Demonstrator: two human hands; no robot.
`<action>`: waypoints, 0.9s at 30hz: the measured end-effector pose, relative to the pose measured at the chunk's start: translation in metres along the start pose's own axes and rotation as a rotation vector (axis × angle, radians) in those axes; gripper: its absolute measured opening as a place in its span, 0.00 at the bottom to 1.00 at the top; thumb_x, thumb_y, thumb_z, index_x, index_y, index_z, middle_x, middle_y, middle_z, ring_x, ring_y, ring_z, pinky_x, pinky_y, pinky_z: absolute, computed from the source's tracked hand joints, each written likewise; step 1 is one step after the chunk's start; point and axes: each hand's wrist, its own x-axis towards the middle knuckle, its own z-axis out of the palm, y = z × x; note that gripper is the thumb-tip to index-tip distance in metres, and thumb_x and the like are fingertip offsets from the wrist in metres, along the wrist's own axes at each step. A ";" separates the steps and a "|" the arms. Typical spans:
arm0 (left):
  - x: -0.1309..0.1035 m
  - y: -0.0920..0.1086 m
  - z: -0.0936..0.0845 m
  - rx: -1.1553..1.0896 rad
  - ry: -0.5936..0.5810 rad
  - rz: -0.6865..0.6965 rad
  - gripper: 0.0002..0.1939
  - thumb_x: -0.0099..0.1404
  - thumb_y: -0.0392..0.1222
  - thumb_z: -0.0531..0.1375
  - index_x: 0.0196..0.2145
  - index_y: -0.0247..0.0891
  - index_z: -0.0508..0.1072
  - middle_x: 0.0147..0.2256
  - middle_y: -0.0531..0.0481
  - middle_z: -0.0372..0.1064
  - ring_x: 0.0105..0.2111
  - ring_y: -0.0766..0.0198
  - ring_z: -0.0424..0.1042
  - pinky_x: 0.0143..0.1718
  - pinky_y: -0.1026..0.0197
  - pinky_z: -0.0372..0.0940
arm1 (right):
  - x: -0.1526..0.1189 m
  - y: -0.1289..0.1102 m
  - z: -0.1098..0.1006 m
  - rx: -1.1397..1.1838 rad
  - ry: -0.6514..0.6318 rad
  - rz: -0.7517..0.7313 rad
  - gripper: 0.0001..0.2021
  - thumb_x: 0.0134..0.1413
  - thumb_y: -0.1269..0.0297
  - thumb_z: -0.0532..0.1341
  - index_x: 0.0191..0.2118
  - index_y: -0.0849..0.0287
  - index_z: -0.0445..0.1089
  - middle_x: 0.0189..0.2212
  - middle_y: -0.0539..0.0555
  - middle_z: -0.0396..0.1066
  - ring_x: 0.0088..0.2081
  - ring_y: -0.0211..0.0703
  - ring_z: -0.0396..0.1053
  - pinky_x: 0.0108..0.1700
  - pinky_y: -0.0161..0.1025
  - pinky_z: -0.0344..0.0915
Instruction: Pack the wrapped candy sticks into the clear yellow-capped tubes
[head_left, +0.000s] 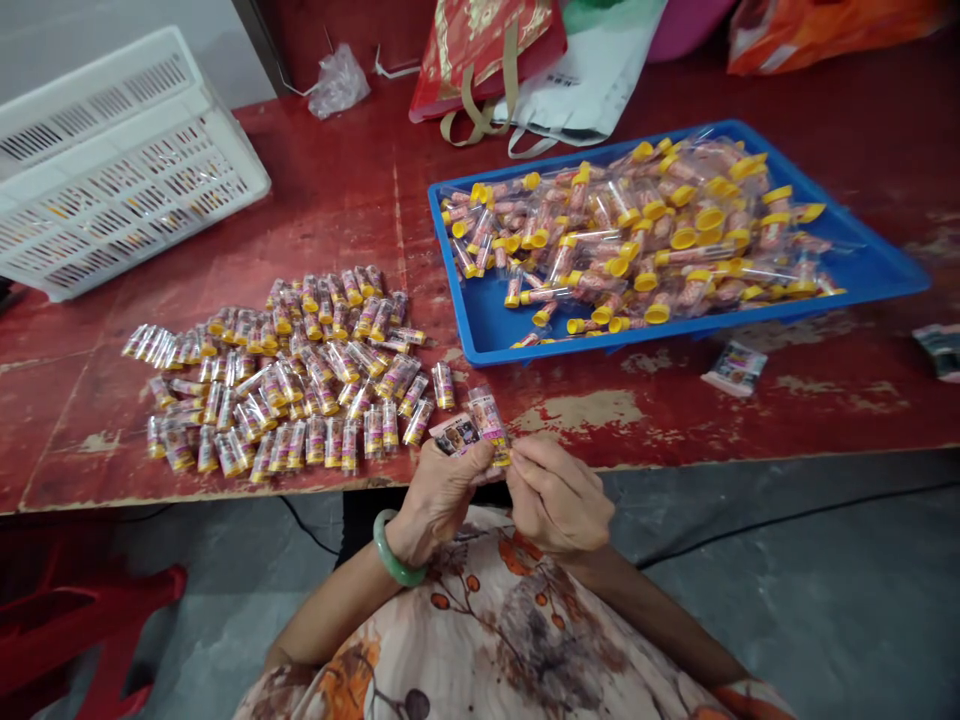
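Note:
Just over the table's front edge, my left hand (442,488) is closed around a small stack of printed labels (453,436) and a clear tube (487,414) with a printed label on it. The tube points away from me, its yellow end toward my palms. My right hand (559,495) is closed in a pinch at that yellow end, touching the tube; whether a label edge lies between its fingertips is too small to tell. Left of my hands lies a broad group of labelled tubes (322,390) with yellow ends, and one tube (443,385) rests nearest the hands.
A blue tray (480,345) holds many yellow-capped tubes (637,230). Beyond the labelled tubes stands a white slatted crate (127,200). Label stacks (736,368) lie on the red table (337,200) at right. Bags (487,60) sit at the back; a red stool (112,620) stands lower left.

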 end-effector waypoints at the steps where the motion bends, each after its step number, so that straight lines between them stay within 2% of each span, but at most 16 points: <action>1: 0.000 0.000 0.000 -0.002 0.005 -0.006 0.21 0.46 0.46 0.73 0.36 0.35 0.76 0.34 0.49 0.75 0.32 0.62 0.74 0.40 0.58 0.68 | 0.000 0.001 0.000 -0.016 -0.001 -0.024 0.13 0.46 0.81 0.63 0.37 0.56 0.72 0.32 0.50 0.76 0.30 0.39 0.75 0.34 0.36 0.75; 10: 0.002 0.003 0.000 -0.018 -0.015 -0.029 0.17 0.49 0.44 0.72 0.35 0.34 0.75 0.32 0.50 0.74 0.28 0.66 0.71 0.35 0.61 0.67 | 0.005 0.005 -0.004 -0.066 -0.079 -0.075 0.12 0.46 0.80 0.64 0.37 0.58 0.70 0.32 0.53 0.76 0.32 0.40 0.75 0.36 0.35 0.74; 14: 0.001 0.001 0.000 -0.020 -0.039 -0.009 0.16 0.52 0.45 0.71 0.36 0.35 0.76 0.33 0.50 0.73 0.28 0.67 0.70 0.34 0.63 0.66 | 0.002 0.004 -0.008 -0.075 -0.102 -0.086 0.15 0.47 0.77 0.65 0.41 0.56 0.70 0.33 0.52 0.76 0.33 0.41 0.75 0.36 0.37 0.74; 18: 0.000 0.002 -0.001 -0.038 -0.058 0.022 0.18 0.49 0.47 0.72 0.33 0.33 0.76 0.29 0.50 0.71 0.26 0.69 0.67 0.31 0.65 0.63 | -0.004 0.005 -0.011 -0.091 -0.198 -0.084 0.22 0.46 0.75 0.66 0.50 0.56 0.70 0.42 0.55 0.76 0.38 0.45 0.76 0.40 0.39 0.74; 21: -0.001 0.006 -0.007 -0.006 -0.068 0.028 0.20 0.47 0.48 0.72 0.34 0.33 0.76 0.30 0.49 0.72 0.28 0.66 0.69 0.33 0.63 0.64 | 0.003 0.007 -0.008 0.048 -0.251 0.026 0.30 0.46 0.75 0.65 0.58 0.57 0.65 0.51 0.60 0.71 0.47 0.52 0.73 0.46 0.46 0.73; 24: -0.003 0.010 -0.014 0.065 -0.082 0.035 0.19 0.49 0.47 0.71 0.37 0.33 0.77 0.31 0.47 0.73 0.30 0.63 0.71 0.36 0.61 0.65 | 0.017 0.007 -0.007 0.188 -0.380 0.125 0.36 0.47 0.70 0.65 0.64 0.57 0.56 0.60 0.63 0.60 0.56 0.60 0.66 0.53 0.57 0.68; 27: -0.004 0.014 -0.018 0.080 -0.124 0.008 0.18 0.50 0.46 0.71 0.36 0.34 0.77 0.30 0.48 0.73 0.29 0.63 0.71 0.35 0.61 0.66 | 0.027 0.009 -0.008 0.209 -0.534 0.159 0.38 0.47 0.66 0.64 0.65 0.57 0.52 0.61 0.64 0.59 0.59 0.62 0.61 0.58 0.63 0.61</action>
